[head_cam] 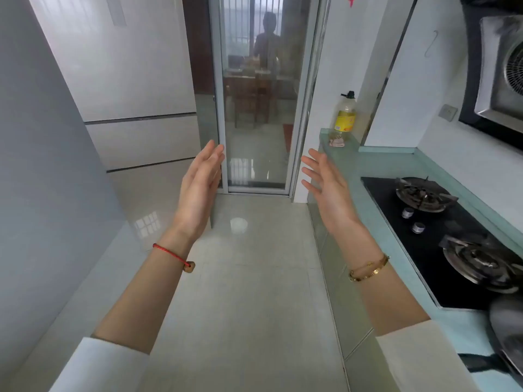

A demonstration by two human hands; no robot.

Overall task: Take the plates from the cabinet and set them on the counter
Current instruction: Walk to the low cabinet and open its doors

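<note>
Though the task concerns plates, none shows in this view, and no cabinet stands open; they are presumably behind a closed door, perhaps one of the pale cabinet fronts (335,278) under the counter (351,165), though which cannot be told. The left hand (201,182) and right hand (325,185) are raised over the floor, palms facing, fingers straight and grasping nothing. Plates would likely be rigid, glazed and slick, heavy as a stack and quick to chip; a sound hold would probably be both hands at opposite rims, thumbs on top and fingers beneath, lifting few at once. On the counter beside the gas hob (410,250) stands an oil bottle (345,114) with a yellow label; its print is too small to read, and no other writing is legible.
</note>
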